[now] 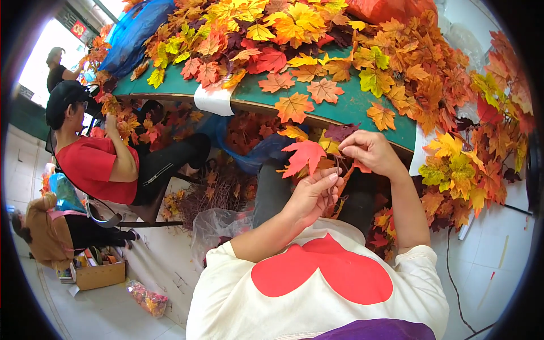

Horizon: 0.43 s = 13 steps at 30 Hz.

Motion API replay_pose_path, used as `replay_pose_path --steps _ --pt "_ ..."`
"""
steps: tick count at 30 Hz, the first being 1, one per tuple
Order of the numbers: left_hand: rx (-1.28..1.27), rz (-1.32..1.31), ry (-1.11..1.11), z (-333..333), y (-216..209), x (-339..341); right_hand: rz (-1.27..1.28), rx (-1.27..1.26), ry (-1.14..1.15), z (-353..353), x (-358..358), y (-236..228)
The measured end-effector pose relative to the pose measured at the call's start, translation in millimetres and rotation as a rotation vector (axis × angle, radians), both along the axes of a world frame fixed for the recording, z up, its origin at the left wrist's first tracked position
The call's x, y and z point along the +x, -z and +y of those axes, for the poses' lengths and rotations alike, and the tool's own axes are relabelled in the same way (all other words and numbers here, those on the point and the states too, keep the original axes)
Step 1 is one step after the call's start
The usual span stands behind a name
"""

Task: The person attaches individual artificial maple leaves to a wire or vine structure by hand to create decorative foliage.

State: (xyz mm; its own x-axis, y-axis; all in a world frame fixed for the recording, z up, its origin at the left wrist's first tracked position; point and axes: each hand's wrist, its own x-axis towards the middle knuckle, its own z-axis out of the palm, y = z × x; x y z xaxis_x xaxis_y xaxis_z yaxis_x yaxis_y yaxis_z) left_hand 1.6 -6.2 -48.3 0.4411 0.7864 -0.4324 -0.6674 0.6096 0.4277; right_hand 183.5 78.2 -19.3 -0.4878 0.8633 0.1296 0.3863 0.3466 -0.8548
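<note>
In front of my lap, my left hand (315,194) is closed round the thin brown stems of an artificial maple leaf spray. A red maple leaf (305,157) of that spray spreads above my left fingers, with a yellow leaf (327,144) behind it. My right hand (374,152) is pinched at the spray's upper right, beside a dark purple leaf (342,131). Whether its fingertips grip a stem or a leaf base is too small to make out. An orange strand (345,184) hangs between the hands.
A green table (255,93) ahead bears heaps of orange leaves (422,71) and yellow leaves (297,24). Leaf sprays (453,167) hang off its right end. At left sits a person in a red top (102,164). A clear plastic bag (218,229) and a cardboard box (101,275) stand lower left.
</note>
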Motion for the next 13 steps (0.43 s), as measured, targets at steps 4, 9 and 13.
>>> replay_pose_path --steps 4,9,13 --pt "0.041 0.024 -0.020 4 0 -2 0.202 -0.126 0.112 28 5 -10" --pt "0.104 0.051 -0.029 6 -1 -4 0.057 0.025 0.298 81 5 -13" --pt "0.104 0.057 -0.002 7 4 -6 -0.202 0.306 0.413 136 12 -19"
